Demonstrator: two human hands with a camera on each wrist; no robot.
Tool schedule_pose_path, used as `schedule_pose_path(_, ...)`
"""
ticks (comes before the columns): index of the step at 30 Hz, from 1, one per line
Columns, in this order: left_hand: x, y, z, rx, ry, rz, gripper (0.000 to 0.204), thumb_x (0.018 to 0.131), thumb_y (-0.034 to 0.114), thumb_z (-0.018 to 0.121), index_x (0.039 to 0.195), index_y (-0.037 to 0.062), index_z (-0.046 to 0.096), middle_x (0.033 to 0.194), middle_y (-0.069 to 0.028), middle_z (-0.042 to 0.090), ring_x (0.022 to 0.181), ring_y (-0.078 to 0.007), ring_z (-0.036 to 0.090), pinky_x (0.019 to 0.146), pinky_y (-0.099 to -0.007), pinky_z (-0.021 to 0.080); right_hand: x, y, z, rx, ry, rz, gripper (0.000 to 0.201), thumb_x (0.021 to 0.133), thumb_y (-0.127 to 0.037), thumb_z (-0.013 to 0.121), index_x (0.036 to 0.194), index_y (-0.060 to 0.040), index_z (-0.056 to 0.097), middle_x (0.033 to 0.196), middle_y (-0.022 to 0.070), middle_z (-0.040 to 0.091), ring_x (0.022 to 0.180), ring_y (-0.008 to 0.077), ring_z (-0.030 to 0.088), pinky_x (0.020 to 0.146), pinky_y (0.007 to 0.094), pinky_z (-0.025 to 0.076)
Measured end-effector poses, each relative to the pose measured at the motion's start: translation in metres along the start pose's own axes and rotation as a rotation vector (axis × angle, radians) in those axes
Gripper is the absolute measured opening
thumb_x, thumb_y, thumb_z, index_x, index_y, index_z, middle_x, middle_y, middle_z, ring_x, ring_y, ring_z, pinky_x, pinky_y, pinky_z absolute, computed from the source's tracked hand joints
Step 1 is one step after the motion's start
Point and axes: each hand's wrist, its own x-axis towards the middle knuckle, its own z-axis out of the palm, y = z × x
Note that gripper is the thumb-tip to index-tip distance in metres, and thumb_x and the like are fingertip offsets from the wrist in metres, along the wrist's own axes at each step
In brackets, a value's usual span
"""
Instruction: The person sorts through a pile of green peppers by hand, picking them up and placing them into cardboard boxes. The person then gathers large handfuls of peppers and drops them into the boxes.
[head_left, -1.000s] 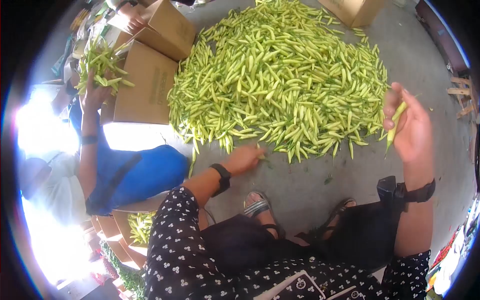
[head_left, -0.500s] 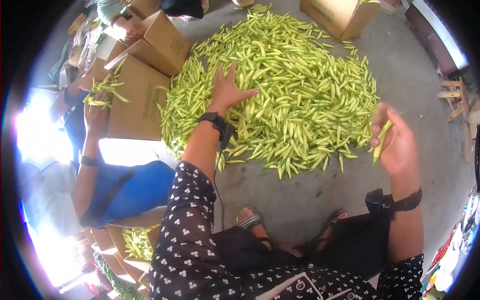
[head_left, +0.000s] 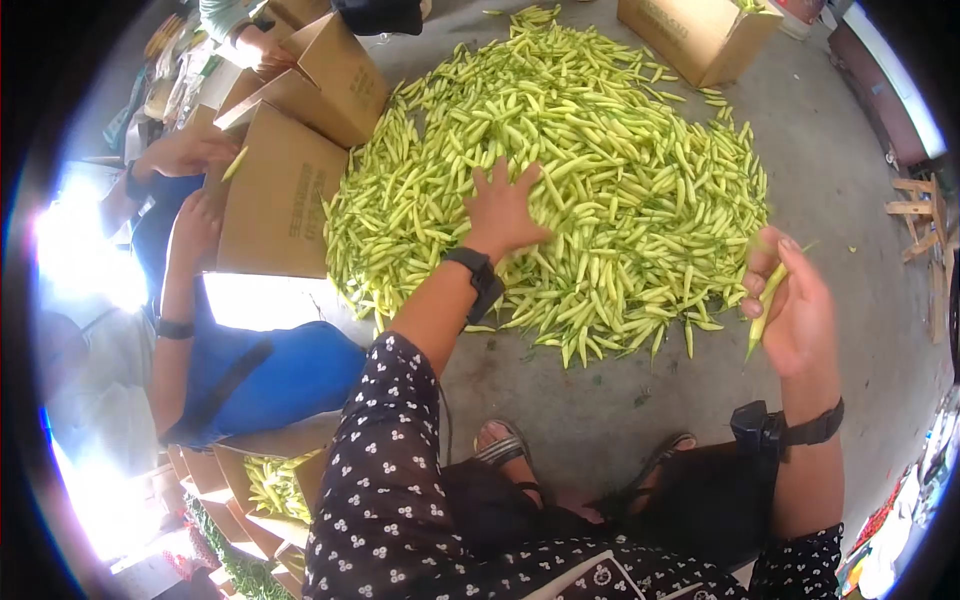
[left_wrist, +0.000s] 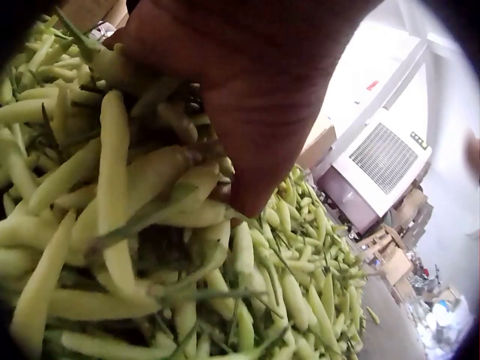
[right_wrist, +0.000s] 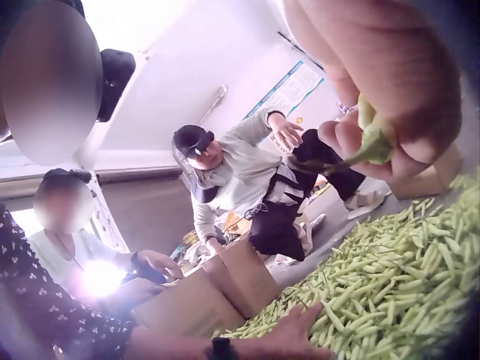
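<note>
A broad heap of pale green chili peppers (head_left: 620,190) covers the floor in front of me. My left hand (head_left: 505,212) lies over the heap's left middle, palm down, with fingers and thumb spread wide. In the left wrist view its thumb reaches down among the peppers, and the other fingers are mostly hidden behind the hand. Off the heap's right edge, my right hand (head_left: 800,315) is raised and pinches a single chili pepper (head_left: 768,312) between thumb and fingers. The right wrist view shows that pepper's green cap and stem (right_wrist: 375,144) sticking out from the fingers.
Cardboard boxes (head_left: 280,190) line the heap's left side, with a seated person's hands (head_left: 195,215) at the nearest one. Another carton (head_left: 690,40) stands at the back right. A box of peppers (head_left: 275,485) sits at lower left. A wooden stool (head_left: 918,215) is far right.
My left hand has gone from the floor at the heap's front edge up onto the heap, then rightward, fingers spreading. The right hand keeps its pepper. The seated person's handful has gone at the box.
</note>
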Motion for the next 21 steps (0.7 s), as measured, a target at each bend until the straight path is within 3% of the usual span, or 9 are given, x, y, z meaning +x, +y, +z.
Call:
schedule_pose_path(4, 0.012, -0.011, 0.003, -0.056, 0.006, 0.028, 0.092, 0.054, 0.038, 0.077, 0.136, 0.0312, 0.037, 0.143, -0.0208, 0.026, 0.128, -0.0498, 0.022, 0.093, -0.0593, 0.040, -0.001, -0.002, -0.004, -0.017, 0.051, -0.004, 0.021, 0.093, -0.021, 0.046, 0.105, -0.0053, 0.054, 0.080, 0.0025, 0.057, 0.069, 0.0125, 0.052, 0.054, 0.0255, 0.039)
schedule_pose_path(13, -0.004, 0.007, 0.006, -0.001, 0.066, -0.040, 0.091, 0.057, 0.034, 0.078, 0.138, 0.0314, 0.035, 0.143, -0.0178, 0.025, 0.129, -0.0489, 0.021, 0.088, -0.0655, 0.040, -0.002, -0.003, -0.004, -0.018, 0.017, -0.003, 0.020, 0.092, -0.021, 0.049, 0.104, -0.0063, 0.055, 0.080, 0.0024, 0.058, 0.068, 0.0125, 0.052, 0.053, 0.0253, 0.039)
schedule_pose_path(21, -0.001, -0.007, 0.006, -0.069, 0.083, 0.036, 0.081, 0.059, 0.024, 0.075, 0.133, 0.0300, 0.042, 0.140, -0.0187, 0.032, 0.125, -0.0506, 0.029, 0.090, -0.0522, 0.046, -0.004, -0.006, -0.006, 0.006, 0.008, -0.021, 0.020, 0.091, -0.021, 0.051, 0.104, -0.0056, 0.055, 0.079, 0.0024, 0.058, 0.066, 0.0128, 0.052, 0.052, 0.0250, 0.038)
